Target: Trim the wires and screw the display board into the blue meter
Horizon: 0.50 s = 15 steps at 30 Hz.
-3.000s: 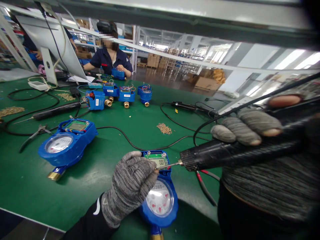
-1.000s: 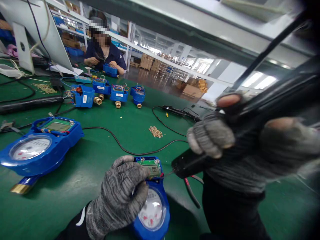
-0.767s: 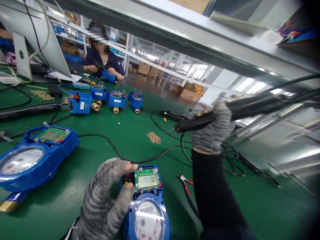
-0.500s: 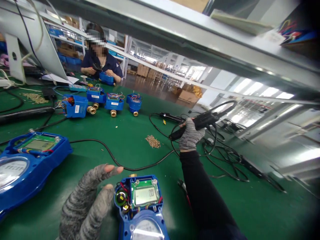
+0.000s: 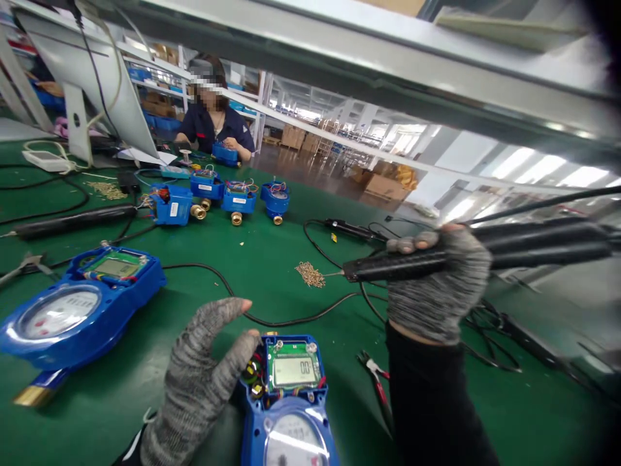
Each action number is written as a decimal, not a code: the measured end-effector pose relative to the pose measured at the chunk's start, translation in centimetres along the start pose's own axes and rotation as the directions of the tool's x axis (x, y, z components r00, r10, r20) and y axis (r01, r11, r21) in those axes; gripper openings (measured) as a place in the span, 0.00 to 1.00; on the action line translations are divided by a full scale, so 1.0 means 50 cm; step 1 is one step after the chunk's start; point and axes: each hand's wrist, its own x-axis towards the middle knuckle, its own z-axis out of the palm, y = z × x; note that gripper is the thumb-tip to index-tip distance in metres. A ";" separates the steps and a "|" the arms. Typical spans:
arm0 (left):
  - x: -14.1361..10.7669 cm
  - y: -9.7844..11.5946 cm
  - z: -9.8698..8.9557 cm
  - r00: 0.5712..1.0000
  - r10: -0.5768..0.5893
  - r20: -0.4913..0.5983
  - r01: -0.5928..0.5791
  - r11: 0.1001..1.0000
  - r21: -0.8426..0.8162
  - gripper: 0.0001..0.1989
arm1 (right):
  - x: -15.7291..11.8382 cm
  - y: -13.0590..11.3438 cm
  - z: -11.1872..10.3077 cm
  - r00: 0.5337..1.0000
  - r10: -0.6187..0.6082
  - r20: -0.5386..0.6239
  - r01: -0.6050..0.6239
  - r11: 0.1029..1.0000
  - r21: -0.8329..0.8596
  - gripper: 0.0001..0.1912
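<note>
My right hand [image 5: 439, 285], in a grey fingerless glove, is wrapped round a black electric screwdriver [image 5: 398, 265]. Its thin bit points left, with the tip at a small pile of brass-coloured screws [image 5: 310, 274]. My left hand [image 5: 206, 369], gloved alike, holds nothing; its thumb and fingers are apart, beside the upper left corner of a blue water meter [image 5: 288, 414]. That meter lies face up in front of me, its cover off, showing a circuit board and a display [image 5: 294, 371] with digits. Red-handled cutters [image 5: 377, 388] lie between the meter and my right forearm.
Another opened blue meter [image 5: 97, 304] lies at left, beside pliers [image 5: 29, 265]. Several blue meters [image 5: 237, 199] stand farther back. A co-worker [image 5: 218, 126] sits across the table [image 5: 272, 259]. Black cables [image 5: 291, 321] cross the surface; a metal shelf beam [image 5: 388, 71] runs overhead.
My right hand has brought the screwdriver from a raised spot down and nearer, its bit now at the screws. The view has shifted left. My left hand stays apart-fingered, closer to the meter.
</note>
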 end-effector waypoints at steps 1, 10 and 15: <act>0.005 0.000 0.002 1.000 0.029 -0.003 -0.029 0.999 0.016 0.12 | -0.020 -0.022 0.017 0.998 0.024 0.063 -0.026 0.999 0.036 0.10; 0.014 0.011 -0.008 0.996 0.072 0.044 -0.071 0.997 -0.021 0.12 | -0.111 -0.071 0.069 0.936 0.063 0.346 -0.121 0.982 0.148 0.14; 0.018 0.009 -0.014 0.991 0.127 0.031 -0.126 0.991 -0.037 0.06 | -0.115 -0.059 0.077 0.937 0.087 0.339 -0.156 0.971 0.182 0.14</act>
